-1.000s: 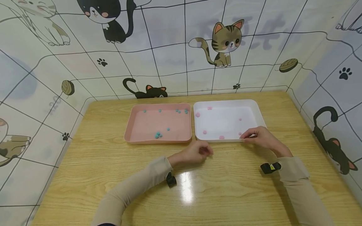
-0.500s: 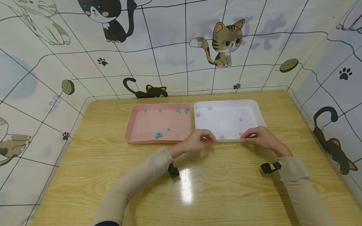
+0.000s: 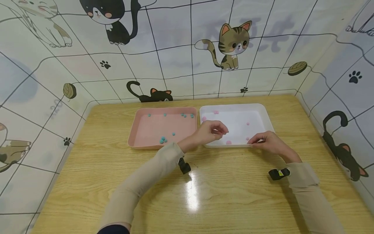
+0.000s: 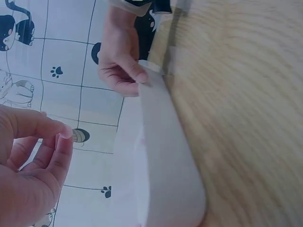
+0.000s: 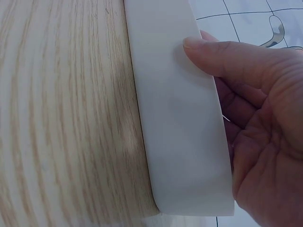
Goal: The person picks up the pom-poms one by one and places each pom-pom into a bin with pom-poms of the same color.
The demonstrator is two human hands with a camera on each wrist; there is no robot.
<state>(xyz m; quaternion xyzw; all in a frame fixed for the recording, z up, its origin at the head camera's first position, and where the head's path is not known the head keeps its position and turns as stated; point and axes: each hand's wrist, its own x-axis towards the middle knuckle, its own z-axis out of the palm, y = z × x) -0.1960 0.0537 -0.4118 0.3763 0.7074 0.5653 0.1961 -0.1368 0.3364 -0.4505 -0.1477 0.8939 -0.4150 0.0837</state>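
A white tray [image 3: 236, 128] with small pink balls in it stands on the table. My left hand [image 3: 208, 133] hovers over its front left part, covering some of it. In the left wrist view that hand's thumb and index tip [image 4: 66, 131] meet; whether a tiny ball is between them I cannot tell. My right hand [image 3: 270, 142] grips the tray's front wall near the right corner, thumb outside and fingers inside. A pink ball [image 3: 229, 142] lies by the front wall, another [image 3: 247, 138] by the right fingertips, a third [image 3: 248, 123] farther back.
To the left, a pink tray [image 3: 146, 139] holds several small teal balls [image 3: 162, 139]. Both trays stand side by side on the wooden table [image 3: 163, 201]. Walls with cat drawings [image 3: 175, 65] rise behind and at both sides.
The left hand has risen from the table before the trays, forward over the white tray's edge, now hiding the ball at its front left. The right hand keeps its grip on the wall.
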